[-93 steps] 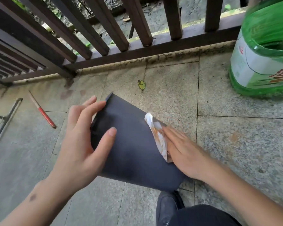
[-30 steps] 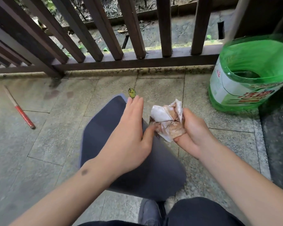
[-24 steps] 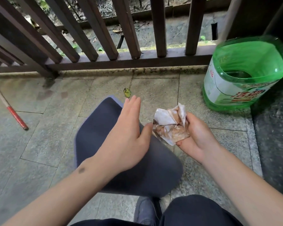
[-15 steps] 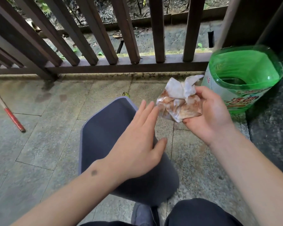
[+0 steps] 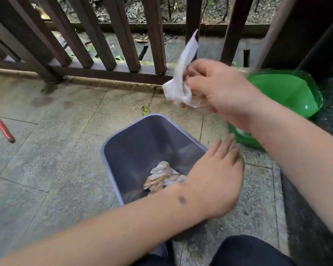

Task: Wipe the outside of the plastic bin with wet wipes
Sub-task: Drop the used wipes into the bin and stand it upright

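1. The grey-blue plastic bin sits on the tiled floor at your knees, mouth up now instead of on its side, a dirty crumpled wipe inside.
2. Your right hand grips a stained wet wipe, lifted higher than before.
3. Your left hand lies flat, fingers straight, at the bin's right edge.

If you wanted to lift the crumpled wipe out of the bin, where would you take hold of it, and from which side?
Pinch the raised white peak of the crumpled wipe, coming straight down through the bin's open top. The wipe lies at the bottom with walls all round, so no side approach works. The left hand hangs over the near right rim, so enter from the far left.
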The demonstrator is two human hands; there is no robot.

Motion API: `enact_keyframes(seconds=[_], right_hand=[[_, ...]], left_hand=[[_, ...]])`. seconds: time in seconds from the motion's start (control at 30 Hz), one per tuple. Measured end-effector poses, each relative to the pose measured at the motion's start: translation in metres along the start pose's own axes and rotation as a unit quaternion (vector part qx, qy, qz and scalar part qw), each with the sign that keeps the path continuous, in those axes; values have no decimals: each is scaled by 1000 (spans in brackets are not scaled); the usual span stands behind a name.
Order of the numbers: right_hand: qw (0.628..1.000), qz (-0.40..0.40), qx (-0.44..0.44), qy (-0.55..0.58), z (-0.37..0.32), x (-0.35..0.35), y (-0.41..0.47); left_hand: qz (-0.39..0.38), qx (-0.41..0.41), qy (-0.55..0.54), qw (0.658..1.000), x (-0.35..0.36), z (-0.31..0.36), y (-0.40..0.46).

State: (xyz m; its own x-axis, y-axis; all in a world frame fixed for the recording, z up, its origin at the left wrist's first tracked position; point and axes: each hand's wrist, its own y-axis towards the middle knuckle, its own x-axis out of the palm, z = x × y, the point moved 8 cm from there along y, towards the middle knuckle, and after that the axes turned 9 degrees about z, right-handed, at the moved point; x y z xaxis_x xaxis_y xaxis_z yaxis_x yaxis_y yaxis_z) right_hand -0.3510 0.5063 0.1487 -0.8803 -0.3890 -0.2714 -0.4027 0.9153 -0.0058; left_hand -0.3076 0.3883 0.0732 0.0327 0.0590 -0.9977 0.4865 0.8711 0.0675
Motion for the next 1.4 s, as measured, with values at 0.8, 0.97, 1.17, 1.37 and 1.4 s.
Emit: enact_keyframes(seconds=[0.8,0.97,1.17,1.37,1.4], right_hand=[[961,-177,132,-166,68,-6,15],[934,-210,165,-237,92,21,5],[931,-201,203,-227,106,33,-3],[928,-190,204,-248,108,30,-5],[929,-198,213,-228,111,32,-9]], left_hand=[[0,35,-71,997,1,-1,-11],[18,75,-161,984,-12,2,-17],[45,126,-152,979,-21,1,-22],[188,46,-176,965,-58,-50,-44],[214,-13,-143,966,-58,-73,-58]])
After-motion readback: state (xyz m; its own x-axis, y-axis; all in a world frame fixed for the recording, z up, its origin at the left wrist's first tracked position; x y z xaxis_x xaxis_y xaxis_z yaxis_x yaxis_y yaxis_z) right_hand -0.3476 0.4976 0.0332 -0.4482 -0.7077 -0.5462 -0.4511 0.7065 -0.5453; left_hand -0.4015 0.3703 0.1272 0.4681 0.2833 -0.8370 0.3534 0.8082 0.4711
